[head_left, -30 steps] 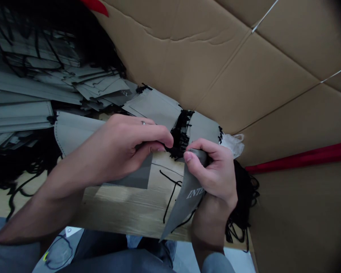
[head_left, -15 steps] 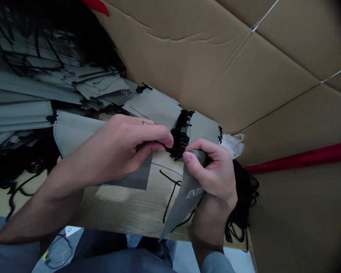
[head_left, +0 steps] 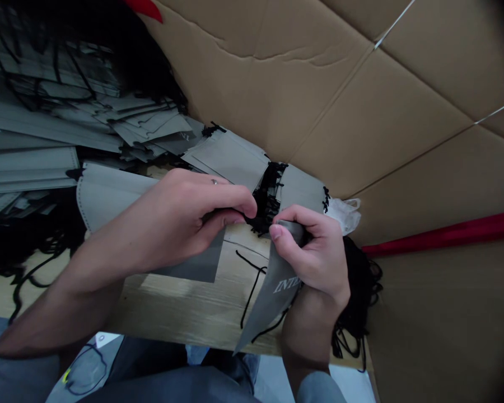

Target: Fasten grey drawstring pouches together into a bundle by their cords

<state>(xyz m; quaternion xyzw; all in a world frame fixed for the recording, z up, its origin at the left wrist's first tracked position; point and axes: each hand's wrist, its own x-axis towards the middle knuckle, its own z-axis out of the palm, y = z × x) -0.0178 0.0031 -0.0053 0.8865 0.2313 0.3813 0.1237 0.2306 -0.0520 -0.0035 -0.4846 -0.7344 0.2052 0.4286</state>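
A: Where is the grey piece [head_left: 269, 296] with the white letters?

B: It is in your right hand [head_left: 319, 252]. Your thumb and index finger press closely on its upper edge, and the long part hangs down below these fingers, towards the front edge of the table [head_left: 168, 313].

A: For which reason is it held so high?

B: In my opinion, this small grip turns the upper edge towards your left hand [head_left: 193, 215], so the fingers of both hands can meet there.

A: And the left fingers, are they wide?

B: No, they are narrow, with the thumb just under the index finger. I cannot tell if something thin is between them, because the black knots [head_left: 271, 196] behind are also dark.

A: What is around your fingers?

B: Between your 2 hands, lower than the fingertips, a black cord [head_left: 247, 302] lies on the table; I cannot tell if it is attached. A flat grey sheet [head_left: 113, 193] lies under your left forearm. Beyond your fingers are 2 stacks, the left stack [head_left: 229, 157] and the right stack [head_left: 300, 187]. Perhaps they are placed there to leave space for your hands. Right of your right fingers is a cord bundle [head_left: 355, 296].
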